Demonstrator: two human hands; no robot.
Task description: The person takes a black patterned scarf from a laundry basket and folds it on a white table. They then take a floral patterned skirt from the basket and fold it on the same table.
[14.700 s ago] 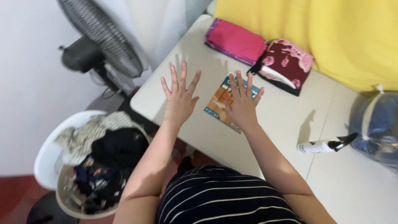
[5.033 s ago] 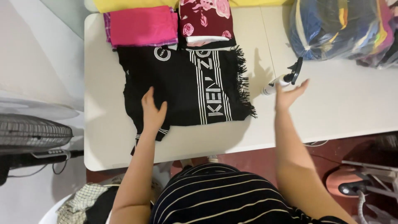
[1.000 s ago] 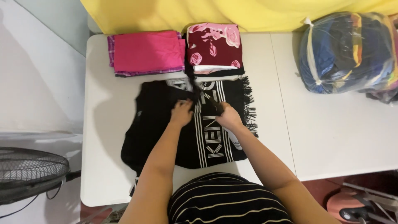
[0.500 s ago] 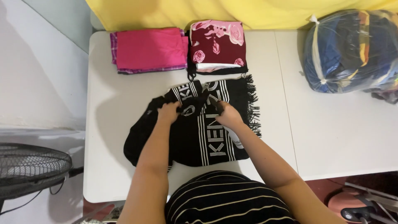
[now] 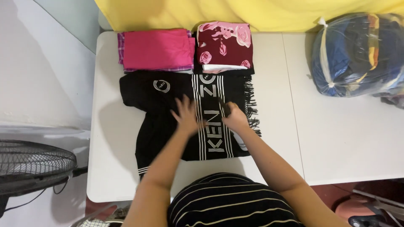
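A black garment (image 5: 164, 122) with white stripes, white lettering and a fringed right edge lies spread flat on the white table (image 5: 345, 138). My left hand (image 5: 186, 114) rests on its middle with fingers spread, pressing the cloth flat. My right hand (image 5: 233, 117) lies on the striped band just to the right, fingers curled on a fold of the cloth. Both forearms reach in from the bottom of the view.
A folded pink cloth (image 5: 156, 49) and a folded maroon floral cloth (image 5: 224, 45) lie at the table's back edge. A clear bag of clothes (image 5: 357, 54) sits at the right. A yellow sheet (image 5: 252, 12) hangs behind. A fan (image 5: 33, 166) stands at lower left.
The bunched top of the black garment now lies flat and spread out toward the back. Both hands have moved down to the garment's middle.
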